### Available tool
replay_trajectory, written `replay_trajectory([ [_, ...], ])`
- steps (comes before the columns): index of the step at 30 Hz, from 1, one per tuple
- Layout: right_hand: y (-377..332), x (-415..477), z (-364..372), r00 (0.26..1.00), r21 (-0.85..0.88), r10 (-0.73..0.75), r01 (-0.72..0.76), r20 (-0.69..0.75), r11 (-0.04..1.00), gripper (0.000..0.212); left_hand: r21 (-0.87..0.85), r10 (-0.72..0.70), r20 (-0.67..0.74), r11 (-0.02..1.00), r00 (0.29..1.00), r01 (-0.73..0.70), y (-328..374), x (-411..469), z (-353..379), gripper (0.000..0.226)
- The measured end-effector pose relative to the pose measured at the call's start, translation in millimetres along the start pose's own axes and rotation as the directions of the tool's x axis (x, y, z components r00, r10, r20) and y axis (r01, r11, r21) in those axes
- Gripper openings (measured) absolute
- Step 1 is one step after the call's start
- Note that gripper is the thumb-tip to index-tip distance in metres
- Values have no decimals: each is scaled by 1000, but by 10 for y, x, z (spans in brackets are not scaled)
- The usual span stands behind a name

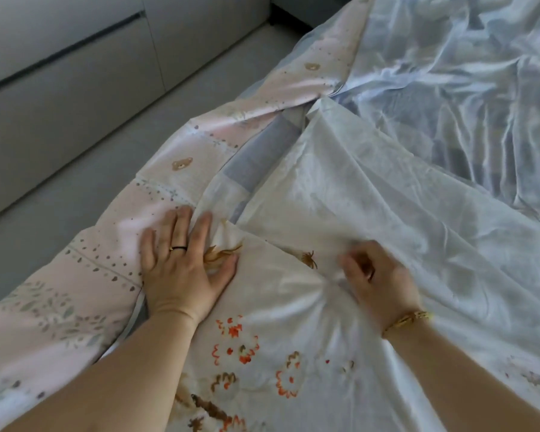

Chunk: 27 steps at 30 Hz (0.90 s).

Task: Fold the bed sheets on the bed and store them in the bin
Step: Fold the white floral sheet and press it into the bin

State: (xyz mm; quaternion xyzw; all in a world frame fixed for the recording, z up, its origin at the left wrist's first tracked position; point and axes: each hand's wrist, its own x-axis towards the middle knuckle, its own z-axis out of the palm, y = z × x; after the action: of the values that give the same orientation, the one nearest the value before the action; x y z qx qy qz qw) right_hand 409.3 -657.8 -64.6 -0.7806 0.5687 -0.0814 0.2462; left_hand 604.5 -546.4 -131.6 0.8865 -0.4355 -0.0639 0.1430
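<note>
directly under l hand (181, 269): floral sheet (272, 310)

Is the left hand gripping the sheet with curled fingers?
No, the left hand lies flat with straight, spread fingers, pressing on the flowered sheet and the pink sheet.

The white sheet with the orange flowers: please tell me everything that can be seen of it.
The white sheet is thin, slightly shiny cloth printed with orange and brown flowers. It lies spread and wrinkled, its left edge beside a pink sheet with bears. The left hand presses flat across that edge, fingers spread. The right hand, blurred, pinches the cloth, and creases run out from the grip. A pale layer covers its far part.
</note>
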Motion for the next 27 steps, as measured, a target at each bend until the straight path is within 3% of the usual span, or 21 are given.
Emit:
replay_trajectory([
  [1,8,212,-83,988,79,-26,38,-151,996,26,-12,18,4,1000,1000,-18,-12,5,20,71],
  [3,-27,739,-287,944,-3,-82,86,-319,996,39,-18,47,-10,999,999,-48,-47,12,74,67],
  [5,-40,1233,-442,967,-208,-60,7,-249,978,51,-29,41,-28,999,999,-42,-52,4,78,65],
  [7,63,1612,-517,991,-376,79,-113,-105,920,65,-39,40,-42,998,998,-42,-52,10,84,64],
  [10,200,1890,-491,965,-312,252,-219,69,924,75,-65,44,-53,997,998,-47,-71,30,120,72],
  [12,165,1898,-501,958,-247,273,-244,87,938,62,-64,57,-69,996,996,-61,-79,32,141,72],
  [15,24,1776,-649,983,-175,182,-175,22,969,19,-61,59,-85,996,995,-64,-72,37,146,72],
  [18,-166,1587,-902,989,-83,37,-50,-143,995,24,-52,49,-94,997,994,-55,-68,39,138,72],
  [21,-349,1154,-1178,975,-53,-71,62,-209,997,19,-32,77,-104,996,992,-81,-65,43,142,67],
  [24,-498,499,-1354,972,15,-140,145,-189,989,4,-13,37,-59,999,998,-38,-41,14,97,75],
  [27,-573,-56,-1320,980,-28,-183,181,-73,983,11,4,-22,114,1000,993,22,13,6,-74,81],
])
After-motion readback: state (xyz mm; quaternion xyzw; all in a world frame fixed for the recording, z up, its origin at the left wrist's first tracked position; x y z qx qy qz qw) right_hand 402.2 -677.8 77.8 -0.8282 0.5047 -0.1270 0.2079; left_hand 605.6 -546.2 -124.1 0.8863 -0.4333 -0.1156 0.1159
